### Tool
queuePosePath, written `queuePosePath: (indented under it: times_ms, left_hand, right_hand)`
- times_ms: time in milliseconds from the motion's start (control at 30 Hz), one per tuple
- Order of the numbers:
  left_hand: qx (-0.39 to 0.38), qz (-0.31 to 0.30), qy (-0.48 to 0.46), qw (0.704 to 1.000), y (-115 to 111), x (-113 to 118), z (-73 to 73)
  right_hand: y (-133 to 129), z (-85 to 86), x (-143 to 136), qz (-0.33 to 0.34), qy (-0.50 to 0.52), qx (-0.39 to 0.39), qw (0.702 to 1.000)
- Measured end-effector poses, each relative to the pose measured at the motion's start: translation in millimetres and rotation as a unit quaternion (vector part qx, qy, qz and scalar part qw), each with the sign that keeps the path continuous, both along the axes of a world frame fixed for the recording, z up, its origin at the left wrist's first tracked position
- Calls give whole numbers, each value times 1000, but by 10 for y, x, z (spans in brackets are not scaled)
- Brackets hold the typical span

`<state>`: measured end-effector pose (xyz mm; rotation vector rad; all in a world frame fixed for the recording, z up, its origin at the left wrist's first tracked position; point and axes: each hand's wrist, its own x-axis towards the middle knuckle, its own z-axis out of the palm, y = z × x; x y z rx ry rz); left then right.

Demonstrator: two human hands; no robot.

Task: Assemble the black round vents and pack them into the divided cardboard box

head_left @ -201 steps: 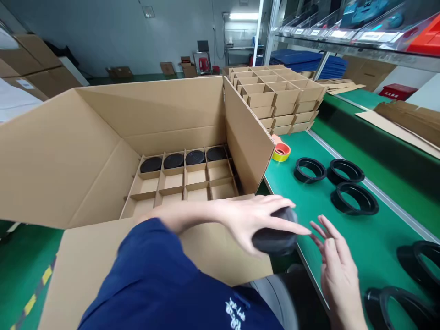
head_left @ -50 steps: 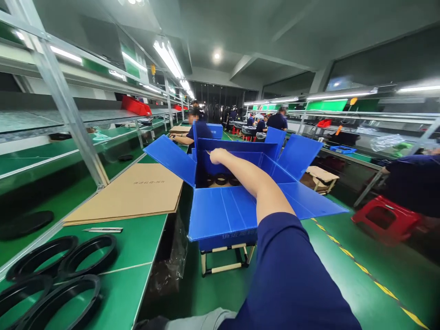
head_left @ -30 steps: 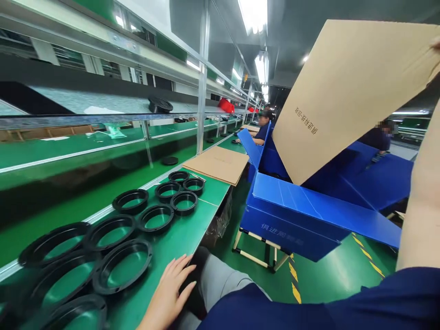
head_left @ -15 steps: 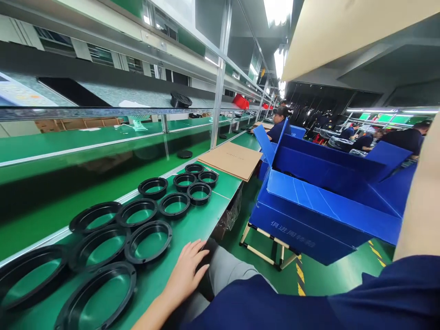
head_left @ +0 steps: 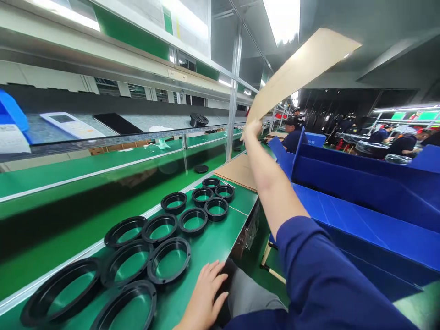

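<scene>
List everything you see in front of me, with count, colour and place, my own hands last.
Rings: twelve, black, on the bench
Bench: one, green, left and centre
Cardboard stack: one, brown, far end of bench
Raised sheet: one, tan, above the bench
Disc: one, black, behind the rings
Shelf: one, grey, upper left
Round part: one, black, on shelf
Phone-like slab: one, black, on shelf
Handheld device: one, white, on shelf
Open box: one, blue, right
Co-workers: several, dark tops, background
Left hand: one, bare, at bench edge
Right hand: one, bare, gripping raised sheet
</scene>
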<state>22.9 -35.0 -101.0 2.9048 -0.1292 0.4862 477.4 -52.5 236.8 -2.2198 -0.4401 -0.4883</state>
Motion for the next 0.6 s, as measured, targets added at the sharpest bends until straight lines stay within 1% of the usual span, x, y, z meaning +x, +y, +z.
queuePosePath:
  times_ms: [33, 67, 133, 233, 300, 333, 400, 467, 533, 600]
  left_hand:
    - [4, -5, -11, 1000, 14, -4, -30]
    - [7, -10, -23, 1000, 34, -3, -72]
    - [10, -23, -54, 998, 88, 24, -199]
    - [17, -49, -116, 992, 181, 112, -463]
    - [26, -56, -140, 988, 224, 171, -628]
    - [30, -52, -140, 988, 235, 193, -691]
    - [28, -37, -132, 990, 241, 216, -771]
    - [15, -25, -126, 992, 233, 215, -796]
    - [-6, -20, -122, 992, 219, 199, -775]
    - [-34, -19, -101, 994, 189, 169, -702]
  right_hand:
    - [116, -124, -12, -13, 8, 14, 1000]
    - [210, -299, -23, -25, 17, 24, 999]
    - [311, -768, -20, -38, 29, 27, 998]
    - [244, -1564, 86, -42, 47, -3, 998]
    - [123, -2024, 218, -44, 60, -38, 997]
    - [63, -2217, 293, -44, 66, -57, 995]
    - [-23, -2535, 443, -40, 79, -100, 991]
    - [-51, -2784, 573, -28, 97, -145, 984]
    - [-31, -2981, 673, -5, 121, -190, 974]
    - [7, -3132, 742, 27, 139, -228, 963]
